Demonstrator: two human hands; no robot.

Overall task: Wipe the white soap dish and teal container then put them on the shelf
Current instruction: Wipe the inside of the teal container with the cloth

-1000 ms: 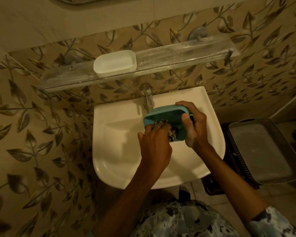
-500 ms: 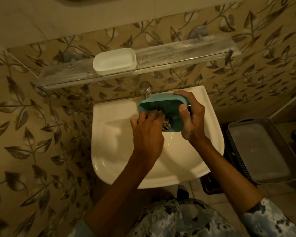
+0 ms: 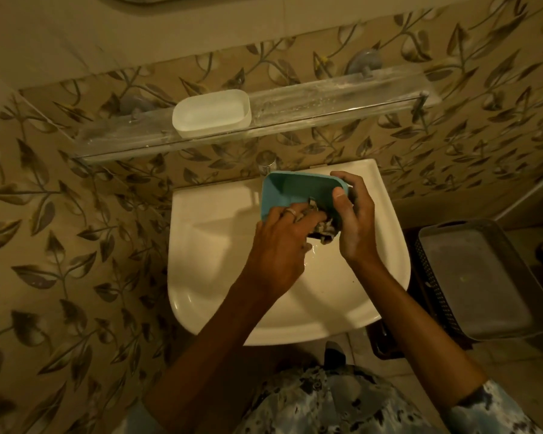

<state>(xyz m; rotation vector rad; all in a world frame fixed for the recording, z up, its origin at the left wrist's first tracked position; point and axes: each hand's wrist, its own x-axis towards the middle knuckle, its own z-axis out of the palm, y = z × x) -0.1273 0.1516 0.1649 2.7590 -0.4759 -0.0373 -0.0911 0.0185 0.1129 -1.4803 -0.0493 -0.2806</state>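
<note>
Teal container, where?
— Over the sink, long axis left-right, mouth tilted toward me. My right hand grips its right end; my left hand clutches a cloth inside.
— White soap dish?
— Far, on the shelf.

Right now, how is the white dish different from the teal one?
The white soap dish sits on the shelf, untouched; the teal container is held over the sink by the right hand. The white soap dish lies level; the teal container tilts, the left hand holding a cloth inside. Both are rounded open tubs.
</note>
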